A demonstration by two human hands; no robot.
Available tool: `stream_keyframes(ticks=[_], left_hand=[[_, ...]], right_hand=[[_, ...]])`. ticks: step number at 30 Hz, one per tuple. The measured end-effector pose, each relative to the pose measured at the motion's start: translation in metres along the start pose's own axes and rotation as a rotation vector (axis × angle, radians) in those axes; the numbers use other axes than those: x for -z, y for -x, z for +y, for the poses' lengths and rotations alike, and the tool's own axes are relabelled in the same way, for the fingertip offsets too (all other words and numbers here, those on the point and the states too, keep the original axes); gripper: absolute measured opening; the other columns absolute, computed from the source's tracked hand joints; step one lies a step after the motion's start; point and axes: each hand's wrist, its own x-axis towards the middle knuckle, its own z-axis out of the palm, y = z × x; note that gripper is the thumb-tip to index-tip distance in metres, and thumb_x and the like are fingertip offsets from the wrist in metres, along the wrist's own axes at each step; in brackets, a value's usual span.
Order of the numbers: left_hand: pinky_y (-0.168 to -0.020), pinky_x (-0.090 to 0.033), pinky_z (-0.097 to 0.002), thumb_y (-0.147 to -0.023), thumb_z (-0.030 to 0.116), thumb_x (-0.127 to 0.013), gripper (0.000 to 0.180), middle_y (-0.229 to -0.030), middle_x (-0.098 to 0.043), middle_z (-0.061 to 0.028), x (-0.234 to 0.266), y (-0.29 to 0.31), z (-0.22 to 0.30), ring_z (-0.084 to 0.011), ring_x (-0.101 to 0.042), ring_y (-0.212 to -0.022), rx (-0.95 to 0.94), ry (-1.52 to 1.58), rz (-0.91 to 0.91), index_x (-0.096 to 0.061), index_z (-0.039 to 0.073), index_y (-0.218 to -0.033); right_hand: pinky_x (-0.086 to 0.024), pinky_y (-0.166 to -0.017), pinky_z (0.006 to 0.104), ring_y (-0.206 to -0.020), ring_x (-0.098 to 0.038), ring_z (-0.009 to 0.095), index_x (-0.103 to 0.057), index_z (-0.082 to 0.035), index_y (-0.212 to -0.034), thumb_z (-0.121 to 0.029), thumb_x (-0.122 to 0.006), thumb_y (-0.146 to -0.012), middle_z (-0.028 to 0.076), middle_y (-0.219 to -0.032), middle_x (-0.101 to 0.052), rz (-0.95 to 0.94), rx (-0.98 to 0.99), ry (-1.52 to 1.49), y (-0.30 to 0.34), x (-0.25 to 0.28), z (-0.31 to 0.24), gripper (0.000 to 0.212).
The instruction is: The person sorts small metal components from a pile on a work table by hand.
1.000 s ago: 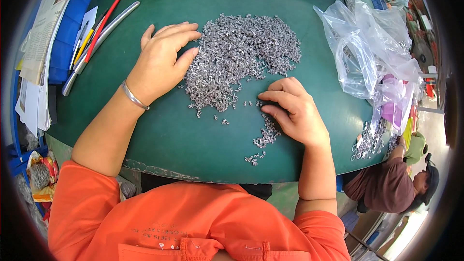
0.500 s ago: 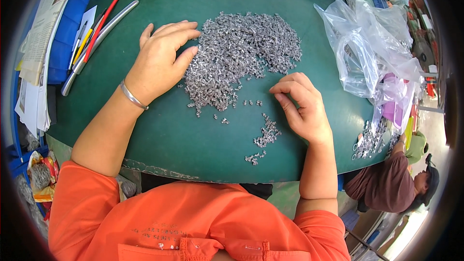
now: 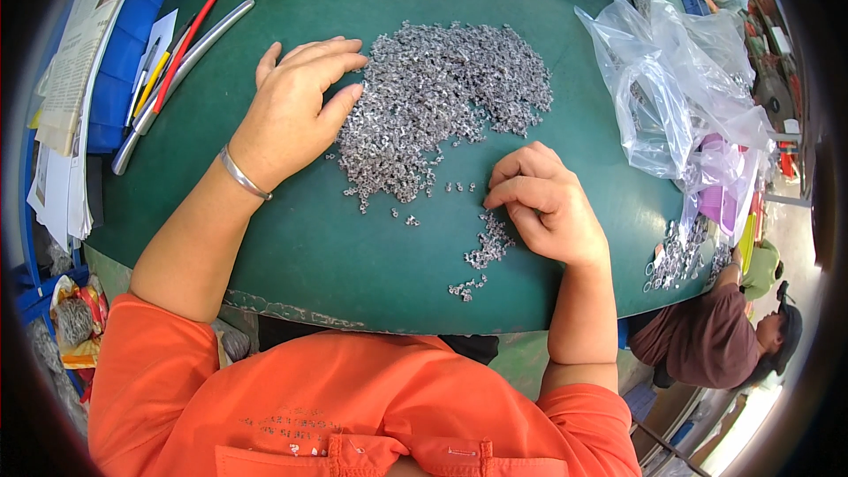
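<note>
Green surface (image 3: 291, 238): round-edged work top, seen from above the seated person in an orange shirt.

Item 1. Large heap of small silver metal parts (image 3: 442, 97), spread over the middle of the surface, thinning toward the near edge into loose strays.

Item 2. Left hand (image 3: 296, 110): lies flat, palm down, fingers extended and slightly spread, fingertips touching the left margin of the large heap. Grip released; nothing is held. A silver bangle (image 3: 243, 174) sits on the wrist.

Item 3. Right hand (image 3: 548, 203): knuckles up, fingers curled down so the tips press on the surface just below the heap. Whether a part is pinched under the fingertips, I cannot tell.

Item 4. Small sorted cluster of metal parts (image 3: 490, 243): just beside the right hand's fingertips, trailing toward the near edge, apart from the large heap.

Item 5. Clear plastic bags (image 3: 671, 88): crumpled, at the far right of the surface, with something purple showing through the lower one.

Item 6. Metal rings (image 3: 676, 256): a small pile at the right rim, beneath the bags.

Item 7. Long silver bar (image 3: 181, 79), with a red pencil (image 3: 185, 44) and a yellow pencil (image 3: 152, 84) beside it, at the far left.

Item 8. Stack of papers (image 3: 62, 124) and blue bin (image 3: 124, 44): left of the surface.

Item 9. Another person in a brown top (image 3: 707, 340): seated low at the right.
</note>
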Motion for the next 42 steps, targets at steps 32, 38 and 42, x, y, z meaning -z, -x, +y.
stream_keyframes(ticks=[32, 38, 42], left_hand=[[-0.118, -0.024, -0.0607, -0.094, 0.016, -0.066, 0.028, -0.139, -0.064, -0.0084, -0.001, 0.000, 0.001, -0.0262, -0.054, -0.135, 0.006, 0.043, -0.002, -0.069, 0.010, -0.121], [-0.118, -0.023, -0.0605, -0.094, 0.017, -0.066, 0.028, -0.138, -0.064, -0.0086, 0.000, 0.001, 0.002, -0.0260, -0.054, -0.136, 0.018, 0.046, -0.004, -0.069, 0.010, -0.121], [-0.118, -0.023, -0.0605, -0.094, 0.017, -0.066, 0.028, -0.138, -0.064, -0.0086, 0.000, 0.001, 0.000, -0.0265, -0.053, -0.136, 0.013, 0.047, -0.005, -0.069, 0.010, -0.121]], right_hand=[[-0.048, -0.080, 0.0389, -0.088, -0.061, 0.027, -0.073, -0.005, -0.098, -0.004, -0.074, -0.075, 0.007, -0.094, -0.065, 0.021, 0.174, 0.004, -0.019, -0.021, -0.018, 0.023], [-0.052, -0.086, 0.0406, -0.098, -0.063, 0.032, -0.070, -0.002, -0.106, 0.009, -0.064, -0.072, 0.013, -0.107, -0.066, 0.001, 0.188, -0.043, -0.022, -0.029, -0.017, 0.037], [-0.052, -0.081, 0.0398, -0.092, -0.062, 0.033, -0.070, -0.002, -0.106, 0.013, -0.063, -0.075, 0.013, -0.101, -0.066, 0.224, 0.048, -0.007, -0.019, -0.025, -0.011, 0.035]])
